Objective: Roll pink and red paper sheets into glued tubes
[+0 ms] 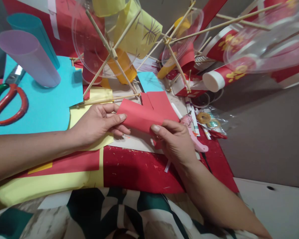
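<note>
A piece of red paper [139,114] is held up between my two hands over the table. My left hand [102,121] pinches its left end between thumb and fingers. At the lower right end, my right hand [176,139] grips it with the thumb on top. Another piece of red paper [161,99] lies just behind it. Close beyond my right hand is a pink glue gun [199,142], partly hidden by that hand. Blue paper [52,113] and yellow paper [107,141] lie under and beside my left forearm.
Orange-and-green-handled scissors [20,103] and a purple cup [32,59] sit at the left. Wooden stick frames [112,53] with clear plastic discs rise at the back. Paper cups [214,81], markers [191,114] and a plastic bag [214,121] with tape rolls are at the right.
</note>
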The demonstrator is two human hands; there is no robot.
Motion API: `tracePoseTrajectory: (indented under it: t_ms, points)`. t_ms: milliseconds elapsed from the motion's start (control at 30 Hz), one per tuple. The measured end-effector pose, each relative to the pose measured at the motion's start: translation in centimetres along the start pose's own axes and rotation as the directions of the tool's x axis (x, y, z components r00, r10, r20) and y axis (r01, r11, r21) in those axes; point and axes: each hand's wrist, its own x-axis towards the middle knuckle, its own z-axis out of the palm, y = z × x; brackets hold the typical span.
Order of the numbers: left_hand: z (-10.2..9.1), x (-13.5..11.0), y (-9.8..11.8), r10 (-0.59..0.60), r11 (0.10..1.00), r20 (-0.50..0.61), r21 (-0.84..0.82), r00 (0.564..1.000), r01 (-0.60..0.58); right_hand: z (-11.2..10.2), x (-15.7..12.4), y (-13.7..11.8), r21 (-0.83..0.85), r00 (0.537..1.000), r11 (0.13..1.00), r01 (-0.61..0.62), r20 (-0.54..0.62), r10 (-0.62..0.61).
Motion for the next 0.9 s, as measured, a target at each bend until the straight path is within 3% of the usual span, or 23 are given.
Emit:
tracePoseTrajectory:
  t_ms: [233, 900]
  points:
    - [0.13, -0.08, -0.18, -0.005, 0.999, -0.015, 0.036, 1.0, 0.005, -0.1, -0.05, 0.24, 0.008, 0.999, 0.999, -0.032, -0.002, 0.032]
    - [-0.02, 0.08, -0.31, -0.052, 0.998, 0.051, 0.024, 0.997, 0.051, 0.53, -0.36, -0.75, -0.011, 1.0, 1.0, 0.02, 0.015, -0.02]
